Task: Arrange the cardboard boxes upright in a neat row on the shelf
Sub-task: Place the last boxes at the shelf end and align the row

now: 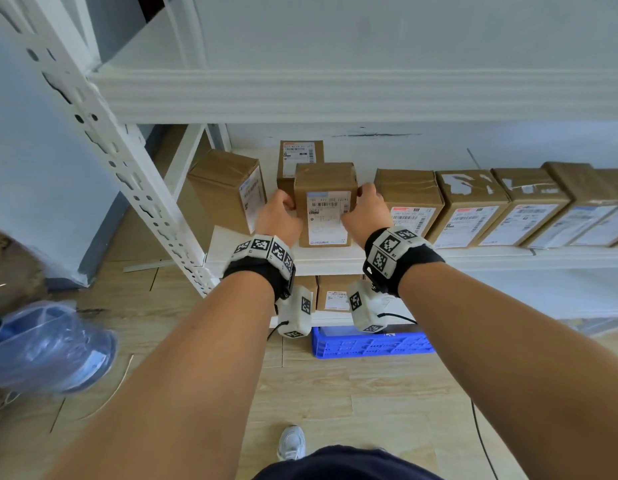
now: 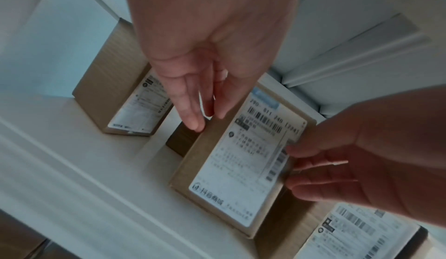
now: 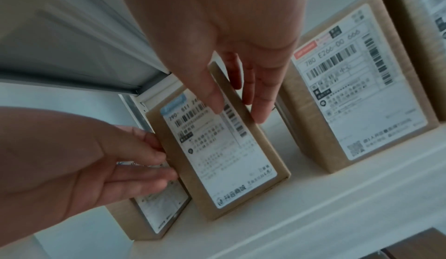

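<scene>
Cardboard box [image 1: 326,202] was found upright on the white shelf [image 1: 335,256], label facing forward, held between both hands. Left hand [image 1: 281,216] was placed against its left side, fingers [image 2: 190,108] straight and pressed together along the edge. Right hand [image 1: 366,211] was placed at its right side, thumb on the label face and fingers [image 3: 263,101] straight along the side panel, pinching that edge. A gap was seen between this box and the row of upright boxes [image 1: 473,209] standing side by side to its right. Another box [image 1: 227,188] stood apart to the left, turned at an angle, and 1 more box [image 1: 300,157] stood behind. Blue crate [image 1: 369,344] was noted on the wooden floor [image 1: 369,393] below the shelf.
</scene>
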Available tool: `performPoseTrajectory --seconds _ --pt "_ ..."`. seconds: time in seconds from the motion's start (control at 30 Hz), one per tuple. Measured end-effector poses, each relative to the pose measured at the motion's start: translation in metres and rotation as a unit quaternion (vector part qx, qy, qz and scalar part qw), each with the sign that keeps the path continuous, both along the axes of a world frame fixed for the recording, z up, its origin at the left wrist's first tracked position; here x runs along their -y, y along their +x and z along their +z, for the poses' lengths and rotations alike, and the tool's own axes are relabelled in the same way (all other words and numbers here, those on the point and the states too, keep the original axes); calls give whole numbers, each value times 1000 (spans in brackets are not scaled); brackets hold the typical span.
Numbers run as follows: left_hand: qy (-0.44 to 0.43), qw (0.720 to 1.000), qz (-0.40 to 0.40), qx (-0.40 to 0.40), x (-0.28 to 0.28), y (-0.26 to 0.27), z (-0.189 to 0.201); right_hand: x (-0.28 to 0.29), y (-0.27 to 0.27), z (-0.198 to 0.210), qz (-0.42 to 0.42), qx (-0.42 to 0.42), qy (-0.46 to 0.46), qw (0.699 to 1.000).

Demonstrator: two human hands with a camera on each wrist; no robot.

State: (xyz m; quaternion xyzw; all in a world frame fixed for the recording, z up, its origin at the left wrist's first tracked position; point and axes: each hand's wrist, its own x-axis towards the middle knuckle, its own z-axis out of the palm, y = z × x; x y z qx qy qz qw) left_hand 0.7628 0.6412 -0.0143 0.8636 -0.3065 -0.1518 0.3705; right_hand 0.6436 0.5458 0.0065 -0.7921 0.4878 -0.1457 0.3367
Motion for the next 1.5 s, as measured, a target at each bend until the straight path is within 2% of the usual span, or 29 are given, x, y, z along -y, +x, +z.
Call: performPoseTrajectory --seconds 0.1,0.2,0.3,0.4,0.53,0.73,0.87,1.0,1.13,1.23,1.4,1.5 --pt "-11 997 25 -72 6 -1 -6 0 -3 -3 -3 -15 6 1000" --pt "-55 990 68 -114 12 -4 2 2 -6 3 -25 30 -10 999" --pt "-45 991 63 -106 17 -7 17 9 -11 15 -27 58 -89 994" --pt "0 992 8 -126 24 -11 22 21 -20 18 -18 -17 -187 982" --pt "10 990 -7 -142 31 -21 19 34 -32 12 5 -109 -131 985" --pt "-19 988 -22 -152 41 -39 15 42 -44 8 9 -36 -87 996" --pt "-31 987 -11 -158 44 -40 13 44 -48 9 12 -31 -89 995" --pt "-8 989 -26 -146 42 -36 15 42 -43 11 -3 -38 -100 994" --pt "22 997 -37 -65 35 -32 22 38 -30 18 8 -22 -138 990" --pt "-28 998 12 51 20 -16 28 30 -11 24 24 10 -167 986" --pt "-20 965 43 257 -14 37 36 5 38 32 66 37 -165 983" --pt "38 956 14 290 -23 72 31 -11 70 31 86 26 -158 983"
